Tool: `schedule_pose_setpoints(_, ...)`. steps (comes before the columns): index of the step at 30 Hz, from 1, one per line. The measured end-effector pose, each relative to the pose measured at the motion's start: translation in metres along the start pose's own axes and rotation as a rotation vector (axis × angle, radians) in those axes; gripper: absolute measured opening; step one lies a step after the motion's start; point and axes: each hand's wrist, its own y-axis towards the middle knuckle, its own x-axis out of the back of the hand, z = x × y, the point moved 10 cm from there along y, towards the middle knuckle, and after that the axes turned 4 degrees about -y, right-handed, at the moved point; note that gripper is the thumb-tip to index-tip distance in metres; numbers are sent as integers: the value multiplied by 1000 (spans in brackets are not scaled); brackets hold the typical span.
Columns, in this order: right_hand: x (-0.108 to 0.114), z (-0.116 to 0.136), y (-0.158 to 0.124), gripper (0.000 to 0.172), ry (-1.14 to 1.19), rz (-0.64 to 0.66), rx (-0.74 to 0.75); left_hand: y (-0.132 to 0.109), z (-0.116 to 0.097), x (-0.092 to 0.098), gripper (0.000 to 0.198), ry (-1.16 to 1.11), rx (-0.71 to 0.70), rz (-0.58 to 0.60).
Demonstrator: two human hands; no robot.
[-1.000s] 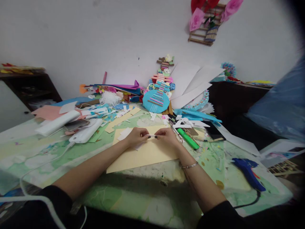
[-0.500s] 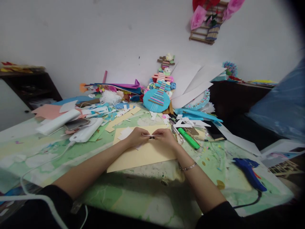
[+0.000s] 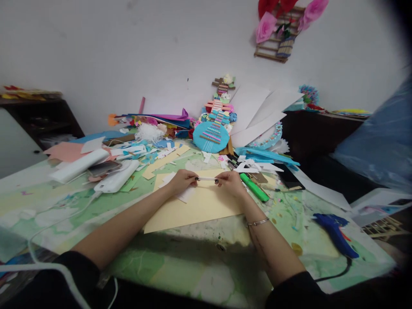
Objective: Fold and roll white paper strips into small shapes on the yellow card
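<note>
The person's left hand (image 3: pixel 183 182) and right hand (image 3: pixel 231 183) each keep a pinching grip on one end of a thin white strip (image 3: pixel 207 179), held straight between them above the cream sheet (image 3: pixel 193 212) on the surface (image 3: pixel 283 234); a green object (image 3: pixel 254 187) lies near the right.

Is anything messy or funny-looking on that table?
Yes! Paper scraps lie scattered towards the back left, in no tidy pile. The yellow sheet sits crooked, its front edge slanting. The green tablecloth has dark specks near the front, so it looks grubby.
</note>
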Motion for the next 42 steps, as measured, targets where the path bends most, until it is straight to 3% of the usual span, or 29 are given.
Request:
schedule_pose_setpoints(6,4,-2,1,14,-46,-59,-8,-1,1,-2,24,-75,3,8)
schedule_pose_setpoints(9,8,-3,1,18,-58,-101,-5,1,6,7,25,-5,34,-58)
schedule_pose_setpoints(13,15,-8,0,26,-59,-155,-6,0,20,47,27,154,113,-329)
schedule_pose_setpoints(17,15,-11,0,21,-75,-148,-16,-5,33,90,25,303,154,-554)
schedule_pose_setpoints(21,12,-10,0,17,-102,-131,-22,-7,45,115,24,436,187,-666)
schedule_pose_setpoints(33,11,-4,-2,18,-155,-111,-22,6,71,99,39,609,231,-440)
schedule_pose_setpoints(42,10,-2,-4,20,-180,-101,-24,10,76,92,30,631,214,-360)
